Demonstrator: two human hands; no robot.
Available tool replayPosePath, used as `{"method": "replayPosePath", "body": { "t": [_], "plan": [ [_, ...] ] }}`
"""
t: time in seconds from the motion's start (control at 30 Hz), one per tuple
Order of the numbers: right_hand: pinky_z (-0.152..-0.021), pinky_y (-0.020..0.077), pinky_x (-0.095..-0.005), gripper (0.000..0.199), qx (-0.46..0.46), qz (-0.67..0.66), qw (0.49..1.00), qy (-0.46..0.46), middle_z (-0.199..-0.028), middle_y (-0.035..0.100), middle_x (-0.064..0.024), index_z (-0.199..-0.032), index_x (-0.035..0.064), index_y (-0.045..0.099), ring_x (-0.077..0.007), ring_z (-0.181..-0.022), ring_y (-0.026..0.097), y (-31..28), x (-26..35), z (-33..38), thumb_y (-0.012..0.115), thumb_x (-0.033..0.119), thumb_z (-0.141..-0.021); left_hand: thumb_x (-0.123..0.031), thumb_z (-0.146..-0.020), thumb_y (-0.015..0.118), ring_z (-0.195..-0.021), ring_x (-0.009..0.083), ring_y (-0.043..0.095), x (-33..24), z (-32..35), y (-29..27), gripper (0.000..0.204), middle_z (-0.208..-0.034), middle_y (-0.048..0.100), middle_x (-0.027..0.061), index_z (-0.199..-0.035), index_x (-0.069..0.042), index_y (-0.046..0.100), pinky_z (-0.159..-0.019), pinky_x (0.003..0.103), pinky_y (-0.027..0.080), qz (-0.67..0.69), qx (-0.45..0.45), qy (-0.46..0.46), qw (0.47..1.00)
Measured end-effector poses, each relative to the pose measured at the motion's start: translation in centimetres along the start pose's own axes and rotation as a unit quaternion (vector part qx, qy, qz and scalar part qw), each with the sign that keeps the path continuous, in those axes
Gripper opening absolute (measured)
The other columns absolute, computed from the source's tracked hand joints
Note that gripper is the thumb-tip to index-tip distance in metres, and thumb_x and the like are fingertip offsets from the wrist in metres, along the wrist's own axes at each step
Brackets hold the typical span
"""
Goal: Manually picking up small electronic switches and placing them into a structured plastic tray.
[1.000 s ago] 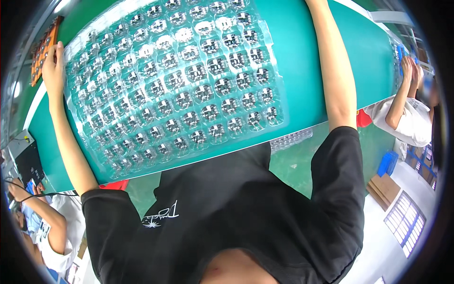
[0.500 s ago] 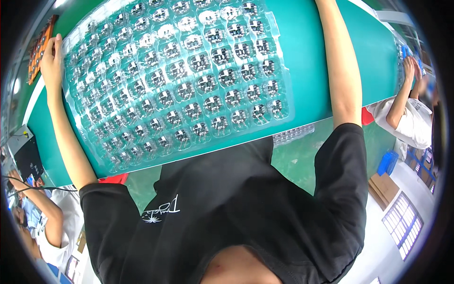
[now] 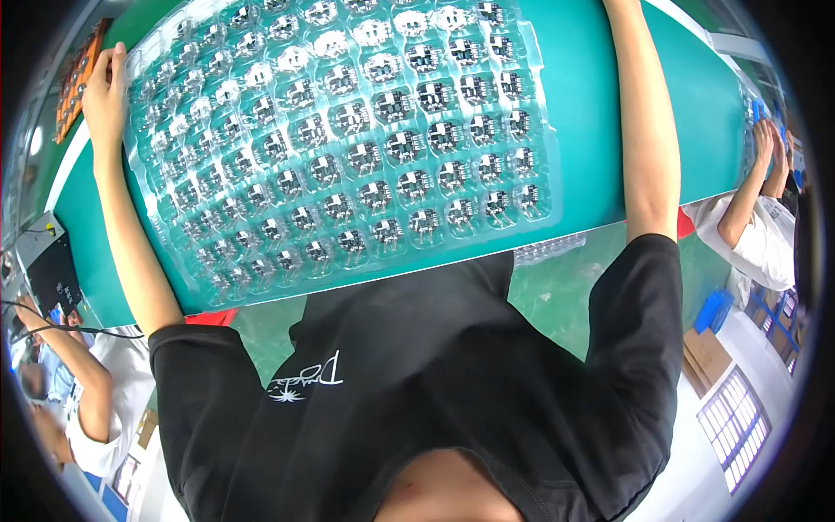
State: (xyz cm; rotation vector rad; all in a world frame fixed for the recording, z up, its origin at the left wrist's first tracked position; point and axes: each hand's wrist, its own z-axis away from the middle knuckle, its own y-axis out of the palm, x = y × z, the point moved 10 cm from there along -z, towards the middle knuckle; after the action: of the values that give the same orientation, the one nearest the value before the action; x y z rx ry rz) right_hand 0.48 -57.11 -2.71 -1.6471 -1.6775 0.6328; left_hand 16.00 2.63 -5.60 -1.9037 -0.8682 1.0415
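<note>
While the right hand is cut off by the top edge of the frame, the left hand (image 3: pixel 105 104) shows at upper left, beside the left rim of a clear plastic tray (image 3: pixel 546 143). Tray sits upper center on the green tabletop (image 3: pixel 581 104), pockets filled with small black-and-white parts (image 3: pixel 414 184) in rows.

Key relation: tray lies directly to the right of the left hand, thumb side toward its upper-left corner. Longest visible run goes side to side, sloping up toward frame right; top of tray is cropped, so can't confirm that's the true long axis. Front rim sits near the table's front edge, roughly parallel to it.

Nearer hand: left, just beside the rim. Right forearm (image 3: pixel 651 130) comes up well clear of the tray's right rim, bare green between them; where that hand ends up relative to the far rim, no idea.

Grip: left fingers point up the frame, thumb a bit apart. Could be pinching the rim or just alongside it; pictures don't settle it. Right grip: can't be judged, hand out of frame.

Around it: orange rack (image 3: pixel 80 83) beyond the left hand at far upper left, black box (image 3: pixel 50 274) at left, red item (image 3: pixel 213 318) under the front edge lower left, co-worker's hands (image 3: pixel 770 146) at far right, apart from the tray.
</note>
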Motion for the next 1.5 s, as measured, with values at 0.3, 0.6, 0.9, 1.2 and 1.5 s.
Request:
{"method": "replayPosePath", "body": {
  "t": [0.3,0.6,0.9,1.2,1.5],
  "plan": [
    [-0.092,0.0509,-0.0464,0.018,-0.02,-0.005,1.0,-0.02,-0.103,0.065,-0.0197,-0.097,0.0039,0.073,-0.04,-0.103,0.062,0.3,0.9,0.4,0.065,0.016,-0.087,-0.055,-0.105,0.053,-0.091,0.0185,0.064,4.2,-0.5,-0.2,0.054,-0.102,0.07,0.0107,-0.123,-0.007,0.071,-0.088,0.028,0.047,-0.014,-0.028,0.035,0.999],
    [-0.092,0.0507,-0.0472,0.019,-0.053,-0.026,0.998,-0.027,-0.104,0.064,-0.0211,-0.1,0.0035,0.073,-0.0409,-0.102,0.061,0.1,1.8,0.2,0.065,0.015,-0.086,-0.052,-0.106,0.054,-0.093,0.0187,0.064,4.6,-0.9,0.5,0.052,-0.105,0.07,0.0111,-0.125,-0.006,0.069,-0.09,0.029,0.047,-0.011,0.013,-0.009,1.0],
    [-0.093,0.0504,-0.0469,0.017,-0.005,-0.038,0.999,-0.013,-0.102,0.065,-0.0202,-0.098,0.0038,0.073,-0.0409,-0.102,0.062,0.3,1.2,0.1,0.065,0.014,-0.086,-0.049,-0.107,0.055,-0.088,0.013,0.055,1.2,-0.1,-0.1,0.05,-0.096,0.065,0.0092,-0.123,-0.003,0.067,-0.088,0.026,0.045,0.015,0.0,-0.011,1.0],
    [-0.094,0.05,-0.048,0.023,-0.021,-0.005,1.0,0.006,-0.11,0.062,-0.0196,-0.106,0.0047,0.071,-0.0401,-0.106,0.06,0.0,1.2,0.2,0.067,0.014,-0.086,-0.049,-0.107,0.054,-0.078,0.0167,0.053,1.6,0.0,-0.6,0.046,-0.086,0.061,0.0112,-0.116,-0.005,0.067,-0.08,0.028,0.046,0.003,-0.002,-0.032,0.999],
    [-0.093,0.0498,-0.0481,0.022,-0.035,0.016,0.999,-0.003,-0.111,0.061,-0.019,-0.106,0.0066,0.07,-0.0398,-0.107,0.059,-0.2,1.1,0.3,0.067,0.014,-0.085,-0.049,-0.106,0.054,-0.076,0.015,0.05,0.6,0.1,-0.6,0.047,-0.082,0.056,0.0095,-0.115,-0.005,0.066,-0.076,0.027,0.044,0.0,-0.002,-0.026,1.0]
  ]
}}
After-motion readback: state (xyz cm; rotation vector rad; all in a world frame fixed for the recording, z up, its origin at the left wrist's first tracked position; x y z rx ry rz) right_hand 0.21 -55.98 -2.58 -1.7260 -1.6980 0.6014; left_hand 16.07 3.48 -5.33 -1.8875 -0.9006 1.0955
